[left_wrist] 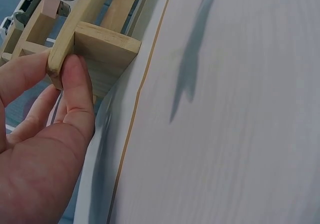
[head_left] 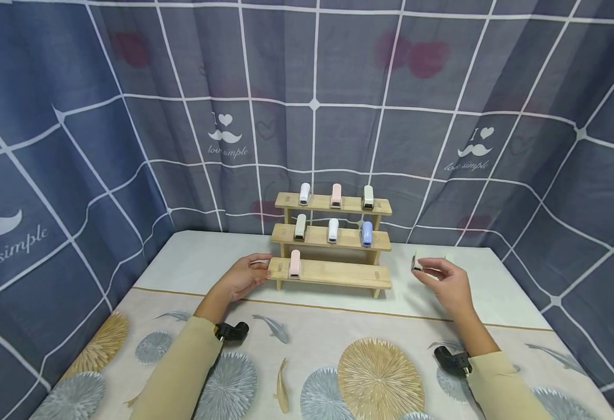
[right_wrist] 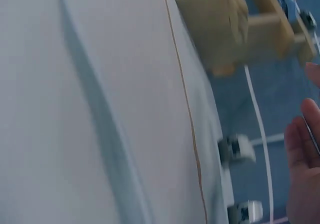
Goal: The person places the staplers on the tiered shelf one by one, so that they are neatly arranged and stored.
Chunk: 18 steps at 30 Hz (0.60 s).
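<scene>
My left hand pinches the left end of the low front step of a wooden display stand; in the left wrist view its thumb and fingers close on the board's end. A pale pink mini stapler stands at that step's left. The right hand, right of the stand, pinches a small stapler at its fingertips, mostly seen by its dark end. In the right wrist view only part of that hand shows, at the right edge. Two light staplers stand near it there, blurred.
The stand's middle tier bears a beige, a white and a blue stapler; the top tier has a white, a pink and a pale green stapler. A patterned cloth covers the table. A grid-patterned curtain hangs behind.
</scene>
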{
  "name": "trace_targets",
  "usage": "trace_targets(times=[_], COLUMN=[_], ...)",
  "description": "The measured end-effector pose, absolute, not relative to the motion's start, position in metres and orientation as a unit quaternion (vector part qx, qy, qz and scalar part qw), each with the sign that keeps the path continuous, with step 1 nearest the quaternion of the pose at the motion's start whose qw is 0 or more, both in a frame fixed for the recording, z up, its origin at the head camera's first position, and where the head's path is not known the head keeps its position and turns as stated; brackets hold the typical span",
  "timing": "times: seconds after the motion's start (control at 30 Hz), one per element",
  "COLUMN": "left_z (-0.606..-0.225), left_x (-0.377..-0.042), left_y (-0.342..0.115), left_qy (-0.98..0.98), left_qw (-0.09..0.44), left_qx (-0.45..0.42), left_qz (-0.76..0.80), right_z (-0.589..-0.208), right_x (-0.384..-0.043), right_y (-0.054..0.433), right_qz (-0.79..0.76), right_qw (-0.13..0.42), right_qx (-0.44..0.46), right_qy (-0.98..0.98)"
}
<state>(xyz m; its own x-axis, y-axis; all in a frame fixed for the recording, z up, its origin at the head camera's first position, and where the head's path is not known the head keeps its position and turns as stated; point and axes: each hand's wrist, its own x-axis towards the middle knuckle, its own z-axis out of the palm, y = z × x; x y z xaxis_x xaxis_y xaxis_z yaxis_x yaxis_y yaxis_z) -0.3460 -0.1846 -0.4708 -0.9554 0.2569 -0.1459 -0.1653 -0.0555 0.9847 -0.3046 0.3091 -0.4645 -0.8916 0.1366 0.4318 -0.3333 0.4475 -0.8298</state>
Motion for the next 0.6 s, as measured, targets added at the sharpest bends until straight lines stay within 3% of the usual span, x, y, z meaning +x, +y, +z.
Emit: trace_targets(times=[0.13, 0.27, 0.6], left_z=[-0.47, -0.468, -0.47], left_x=[-0.345, -0.344, -0.346], left_y=[-0.185, -0.185, -0.185], left_qy=[0.674, 0.676, 0.663], left_qw=[0.145, 0.146, 0.148], left_qx=[0.033, 0.031, 0.028], left_qz=[0.723, 0.722, 0.734], right_z=[-0.467, -0.464, -0.47], right_x=[-0.312, -0.318, -0.347], right_y=[0.335, 0.356, 0.391], right_qz=[0.484, 0.456, 0.434], right_qw=[0.231, 0.202, 0.105], right_qx=[-0.013, -0.054, -0.045], right_qy=[-0.844, -0.865, -0.894])
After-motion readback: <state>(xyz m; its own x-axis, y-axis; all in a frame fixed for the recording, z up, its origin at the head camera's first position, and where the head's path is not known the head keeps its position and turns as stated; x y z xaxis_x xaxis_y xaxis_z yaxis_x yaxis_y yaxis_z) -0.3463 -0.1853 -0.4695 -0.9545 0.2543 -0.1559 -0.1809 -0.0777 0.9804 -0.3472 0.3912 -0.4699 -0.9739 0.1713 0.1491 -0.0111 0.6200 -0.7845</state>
